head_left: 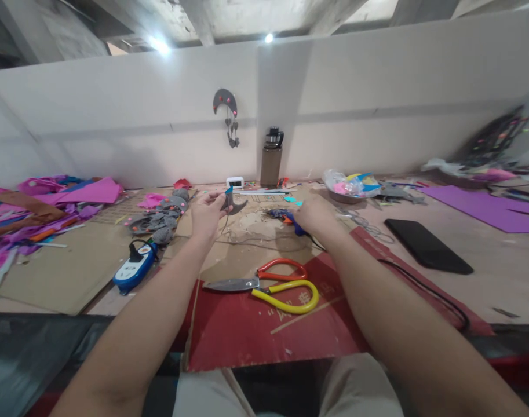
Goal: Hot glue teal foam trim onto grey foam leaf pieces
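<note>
Step in hand, as judged: a small grey piece is held ready in the left hand (206,215) while the right hand (314,217) is at a blue tool, probably a glue gun (298,227). Left hand pinches the grey crescent (238,208) between thumb and fingers, just above the bench (503,260) and the brown part of the cardboard (229,341). Right hand: fingers curled at the tool's handle; whether they have closed round it is hidden from this view. The next move appears to call for a steady pinch on the crescent and a sure hold on the handle, with the tool's tip clear of the fingers. Crescent: dark grey, curved, its free end pointing right, surface apparently soft like felt; a blue piece (228,190) shows at its upper end, attachment unclear. A thin cord (225,226) hangs below the left fingers; its join is too small to resolve. Scissors (254,282) lie on the cardboard, nearer the body, touched by neither hand.
</note>
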The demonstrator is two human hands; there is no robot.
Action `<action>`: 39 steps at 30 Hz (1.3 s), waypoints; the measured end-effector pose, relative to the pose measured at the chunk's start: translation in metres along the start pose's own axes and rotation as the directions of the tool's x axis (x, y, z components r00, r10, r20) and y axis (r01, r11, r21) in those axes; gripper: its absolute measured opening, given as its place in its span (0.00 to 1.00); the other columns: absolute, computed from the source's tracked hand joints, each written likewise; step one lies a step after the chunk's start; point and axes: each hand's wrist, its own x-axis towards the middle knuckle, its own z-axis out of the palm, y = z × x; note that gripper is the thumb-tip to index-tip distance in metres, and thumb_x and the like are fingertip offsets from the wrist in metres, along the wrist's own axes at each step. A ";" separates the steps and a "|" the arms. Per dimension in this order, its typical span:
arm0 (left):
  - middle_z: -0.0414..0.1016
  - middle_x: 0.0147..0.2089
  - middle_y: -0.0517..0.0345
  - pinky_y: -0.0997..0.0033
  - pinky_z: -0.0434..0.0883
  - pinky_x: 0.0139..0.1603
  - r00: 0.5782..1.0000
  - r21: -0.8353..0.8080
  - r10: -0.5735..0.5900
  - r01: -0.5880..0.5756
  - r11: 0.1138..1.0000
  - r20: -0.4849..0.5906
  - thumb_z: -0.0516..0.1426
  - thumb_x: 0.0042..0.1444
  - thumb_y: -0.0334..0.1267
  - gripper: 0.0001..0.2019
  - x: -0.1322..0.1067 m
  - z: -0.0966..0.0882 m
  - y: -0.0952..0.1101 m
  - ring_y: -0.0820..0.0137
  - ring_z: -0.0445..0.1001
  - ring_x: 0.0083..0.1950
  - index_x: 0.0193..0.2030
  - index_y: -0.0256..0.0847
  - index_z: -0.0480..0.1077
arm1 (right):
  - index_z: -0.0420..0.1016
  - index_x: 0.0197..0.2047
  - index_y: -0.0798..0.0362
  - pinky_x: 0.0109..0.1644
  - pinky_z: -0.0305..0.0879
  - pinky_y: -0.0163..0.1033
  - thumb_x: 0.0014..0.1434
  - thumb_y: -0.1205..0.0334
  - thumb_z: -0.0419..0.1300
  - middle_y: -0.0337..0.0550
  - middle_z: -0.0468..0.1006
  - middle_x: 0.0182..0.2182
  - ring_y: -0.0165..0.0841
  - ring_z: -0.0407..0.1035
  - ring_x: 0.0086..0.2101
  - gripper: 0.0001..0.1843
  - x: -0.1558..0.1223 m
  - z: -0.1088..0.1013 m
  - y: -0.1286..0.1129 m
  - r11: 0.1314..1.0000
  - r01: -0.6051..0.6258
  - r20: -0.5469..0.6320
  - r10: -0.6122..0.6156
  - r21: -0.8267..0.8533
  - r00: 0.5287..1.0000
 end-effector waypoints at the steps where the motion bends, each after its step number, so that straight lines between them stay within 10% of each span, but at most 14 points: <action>1: 0.73 0.27 0.58 0.70 0.76 0.35 1.000 0.017 0.024 -0.024 1.000 0.006 0.63 0.45 0.34 0.05 0.000 0.001 -0.001 0.74 0.73 0.29 0.28 0.36 0.72 | 0.71 0.28 0.56 0.47 0.62 0.45 0.55 0.56 0.57 0.59 0.77 0.33 0.47 0.71 0.44 0.12 -0.003 0.000 -0.005 0.999 0.026 -0.027 -0.026 0.026 0.999; 4: 0.74 0.27 0.58 0.72 0.74 0.35 0.993 0.099 0.098 -0.103 0.990 0.059 0.63 0.46 0.35 0.05 -0.003 0.002 -0.004 0.74 0.73 0.29 0.29 0.37 0.73 | 0.67 0.34 0.53 0.42 0.64 0.39 0.57 0.55 0.53 0.45 0.76 0.32 0.35 0.70 0.36 0.10 -0.018 0.017 -0.030 0.945 0.096 0.012 -0.105 0.312 0.994; 9: 0.75 0.30 0.59 0.77 0.71 0.37 0.950 0.292 0.271 -0.306 0.906 0.155 0.61 0.49 0.35 0.04 -0.014 0.008 0.000 0.74 0.73 0.31 0.31 0.38 0.75 | 0.60 0.39 0.52 0.48 0.64 0.39 0.46 0.59 0.63 0.40 0.74 0.38 0.30 0.69 0.40 0.19 -0.041 0.056 -0.075 0.479 0.016 0.136 -0.282 0.878 0.950; 14: 0.75 0.29 0.60 0.76 0.70 0.37 0.947 0.381 0.265 -0.316 0.869 0.182 0.60 0.48 0.36 0.05 -0.021 0.012 0.007 0.74 0.72 0.31 0.31 0.37 0.75 | 0.57 0.40 0.50 0.36 0.65 0.36 0.44 0.59 0.63 0.30 0.68 0.28 0.25 0.65 0.27 0.22 -0.044 0.054 -0.085 0.150 -0.178 0.218 -0.320 0.973 0.922; 24: 0.74 0.29 0.58 0.67 0.77 0.37 0.980 0.107 -0.140 0.125 0.986 0.139 0.62 0.45 0.34 0.06 -0.024 0.018 0.004 0.73 0.74 0.32 0.30 0.35 0.71 | 0.69 0.30 0.53 0.31 0.53 0.34 0.51 0.59 0.58 0.32 0.60 0.22 0.26 0.54 0.25 0.06 -0.029 0.038 -0.069 0.547 0.279 -0.193 -0.211 0.789 0.958; 39: 0.75 0.31 0.56 0.68 0.76 0.37 0.958 0.061 -0.231 0.223 0.973 0.173 0.61 0.47 0.31 0.05 -0.028 0.020 0.007 0.72 0.75 0.34 0.30 0.35 0.69 | 0.73 0.30 0.55 0.33 0.54 0.35 0.52 0.58 0.57 0.36 0.66 0.24 0.28 0.57 0.27 0.08 -0.029 0.034 -0.068 0.579 0.271 -0.201 -0.184 0.769 0.962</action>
